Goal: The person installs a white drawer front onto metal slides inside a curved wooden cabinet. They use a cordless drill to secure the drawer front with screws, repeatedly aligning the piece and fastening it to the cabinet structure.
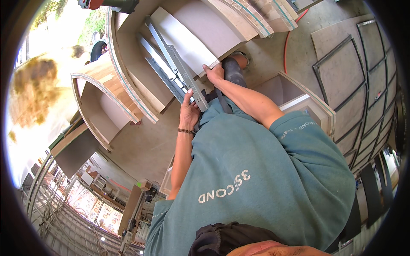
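Observation:
Long grey metal drawer slides point(171, 53) lie at a slant inside a wooden cabinet with a curved front edge point(121, 77). My left hand point(189, 112) is closed around the near end of the slides, thumb on top, and its lower fingers are partly hidden. Beside the slides, to their right, lies a long white board point(185, 36). My right hand point(213, 73) grips this board's near end corner, with the thumb on top and the other fingers mostly out of sight.
Another curved cabinet piece point(92, 104) stands to the left. More curved wooden parts point(273, 15) are at the far right, near a red hose point(286, 53). An open box-like unit point(309, 102) sits at my right. Panels with black frames point(358, 72) lean farther right.

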A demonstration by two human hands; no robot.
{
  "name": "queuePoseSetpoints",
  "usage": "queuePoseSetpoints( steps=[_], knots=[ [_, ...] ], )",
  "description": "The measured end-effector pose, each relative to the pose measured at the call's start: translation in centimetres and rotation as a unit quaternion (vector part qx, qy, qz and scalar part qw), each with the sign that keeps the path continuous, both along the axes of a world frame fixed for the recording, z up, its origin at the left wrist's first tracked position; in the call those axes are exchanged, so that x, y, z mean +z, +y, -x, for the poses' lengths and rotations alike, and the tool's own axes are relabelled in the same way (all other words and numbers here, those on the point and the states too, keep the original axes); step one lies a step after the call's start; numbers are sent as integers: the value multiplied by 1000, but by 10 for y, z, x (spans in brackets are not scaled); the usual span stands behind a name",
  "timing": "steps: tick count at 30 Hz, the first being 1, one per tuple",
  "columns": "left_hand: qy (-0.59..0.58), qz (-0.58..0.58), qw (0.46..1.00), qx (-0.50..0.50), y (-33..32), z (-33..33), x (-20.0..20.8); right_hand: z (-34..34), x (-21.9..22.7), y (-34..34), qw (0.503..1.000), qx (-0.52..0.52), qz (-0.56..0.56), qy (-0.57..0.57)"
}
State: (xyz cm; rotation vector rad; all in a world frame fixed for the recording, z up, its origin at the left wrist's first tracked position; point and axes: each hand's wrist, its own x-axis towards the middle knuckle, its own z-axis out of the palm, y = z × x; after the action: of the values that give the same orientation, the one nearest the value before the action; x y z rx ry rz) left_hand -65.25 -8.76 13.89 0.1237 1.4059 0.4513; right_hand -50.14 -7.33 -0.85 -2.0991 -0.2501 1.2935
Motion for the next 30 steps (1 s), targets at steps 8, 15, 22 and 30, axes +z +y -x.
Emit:
queuePoseSetpoints(
  steps=[8, 15, 22, 30],
  knots=[
    [-20, -16, 1000, -6, 6, 2, 23, 12, -14, -4, 998, -14, -23, -60],
    [-16, -9, 1000, 1, 3, 2, 11, -3, 9, 8, 954, 53, 57, 291],
    [-45, -20, 998, 31, -1, 1, -3, 24, 70, 63, 947, 89, -150, 270],
    [-8, -48, 997, 52, -9, 21, -60, 5, 44, 63, 969, 199, -146, 29]
  ],
)
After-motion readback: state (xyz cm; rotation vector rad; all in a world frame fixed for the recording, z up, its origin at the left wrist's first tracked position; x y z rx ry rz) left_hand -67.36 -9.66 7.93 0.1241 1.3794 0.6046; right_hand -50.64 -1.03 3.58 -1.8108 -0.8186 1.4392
